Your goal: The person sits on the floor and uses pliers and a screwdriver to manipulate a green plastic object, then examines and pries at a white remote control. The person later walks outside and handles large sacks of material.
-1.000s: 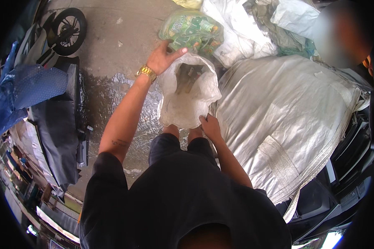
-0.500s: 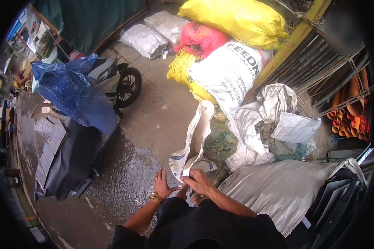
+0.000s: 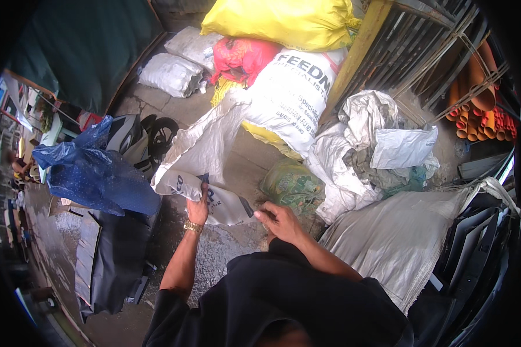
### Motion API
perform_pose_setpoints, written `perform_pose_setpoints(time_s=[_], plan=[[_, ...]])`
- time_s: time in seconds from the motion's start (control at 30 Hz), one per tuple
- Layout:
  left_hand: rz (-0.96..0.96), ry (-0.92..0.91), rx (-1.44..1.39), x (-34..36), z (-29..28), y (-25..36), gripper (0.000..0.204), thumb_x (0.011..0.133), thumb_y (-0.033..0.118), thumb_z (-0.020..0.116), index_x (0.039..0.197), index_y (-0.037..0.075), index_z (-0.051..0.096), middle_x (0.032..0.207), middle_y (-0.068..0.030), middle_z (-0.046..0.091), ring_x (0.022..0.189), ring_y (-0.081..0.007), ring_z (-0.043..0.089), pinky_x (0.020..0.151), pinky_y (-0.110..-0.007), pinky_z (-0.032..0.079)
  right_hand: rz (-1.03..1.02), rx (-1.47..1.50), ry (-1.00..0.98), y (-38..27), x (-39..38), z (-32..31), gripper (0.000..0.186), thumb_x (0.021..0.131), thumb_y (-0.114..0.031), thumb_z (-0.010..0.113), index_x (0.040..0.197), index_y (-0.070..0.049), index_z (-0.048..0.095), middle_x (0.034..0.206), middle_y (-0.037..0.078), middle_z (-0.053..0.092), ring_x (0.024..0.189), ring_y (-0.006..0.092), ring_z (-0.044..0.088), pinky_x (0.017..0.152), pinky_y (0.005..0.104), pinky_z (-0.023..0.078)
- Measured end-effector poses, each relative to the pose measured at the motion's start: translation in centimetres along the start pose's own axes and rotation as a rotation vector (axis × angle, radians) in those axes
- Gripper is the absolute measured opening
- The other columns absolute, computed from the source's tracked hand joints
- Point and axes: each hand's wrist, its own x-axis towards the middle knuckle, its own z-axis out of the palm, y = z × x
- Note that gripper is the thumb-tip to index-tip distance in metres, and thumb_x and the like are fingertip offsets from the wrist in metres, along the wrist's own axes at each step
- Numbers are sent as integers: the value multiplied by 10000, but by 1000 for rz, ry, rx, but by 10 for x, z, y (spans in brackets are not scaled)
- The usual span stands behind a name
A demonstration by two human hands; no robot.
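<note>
Between my hands a white woven sack (image 3: pixel 208 136) hangs spread out, its far part stretching up and away over the concrete. My left hand (image 3: pixel 197 209), with a gold-coloured watch on the wrist, grips the sack's near left edge; some of its fingers are hidden by the fabric. At the near right corner, my right hand (image 3: pixel 282 223) pinches the same sack between thumb and fingers. Just beyond the right hand lies a green mesh bag (image 3: pixel 293 188) with leafy-looking contents. Loose white sacks (image 3: pixel 344 194) are heaped to its right.
Stuffed sacks pile up ahead: a yellow one (image 3: pixel 281 23), a red one (image 3: pixel 243 58) and a printed white one (image 3: pixel 289 95). A motorcycle under a blue cover (image 3: pixel 98 179) stands left. Orange pipes (image 3: pixel 474 118) are stacked right, behind a grey tarp (image 3: pixel 393 243).
My left hand was open beside the sack and now grips its edge. The sack has swung left and spread wider, with my right hand still on it. The view has shifted.
</note>
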Motion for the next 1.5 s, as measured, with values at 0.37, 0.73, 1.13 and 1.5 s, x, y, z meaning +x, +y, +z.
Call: perform_pose_setpoints(time_s=[0.37, 0.73, 1.13, 1.5], plan=[[143, 407, -448, 190, -175, 175, 397, 978, 270, 645, 1263, -5, 637, 1239, -71, 653, 1104, -135, 599, 954, -293, 452, 448, 105, -34, 237, 165, 37, 563, 942, -430, 636, 1420, -146, 546, 1022, 130, 712, 804, 182, 664, 713, 329, 521], [295, 532, -676, 456, -291, 185, 454, 1024, 201, 506, 1413, -33, 497, 1459, -116, 510, 1288, -180, 527, 1064, -336, 428, 0, 1194, 138, 97, 552, 146, 444, 918, -154, 674, 1321, -29, 537, 1271, 69, 641, 1141, 208, 589, 969, 411, 461], [-109, 87, 429, 823, -147, -137, 537, 916, 480, 649, 1122, -16, 673, 968, -227, 721, 927, -367, 707, 798, -434, 520, 124, -241, 319, 111, 702, 244, 218, 925, -179, 627, 990, 21, 689, 809, 221, 665, 804, 392, 653, 769, 462, 497], [-269, -681, 737, 1006, 182, -340, 447, 871, 468, 642, 1128, 105, 694, 1100, -225, 690, 1043, -441, 652, 911, -522, 530, 550, -228, 281, 185, 934, 252, 306, 929, -286, 615, 829, -4, 679, 819, 212, 687, 774, 405, 670, 696, 538, 504]])
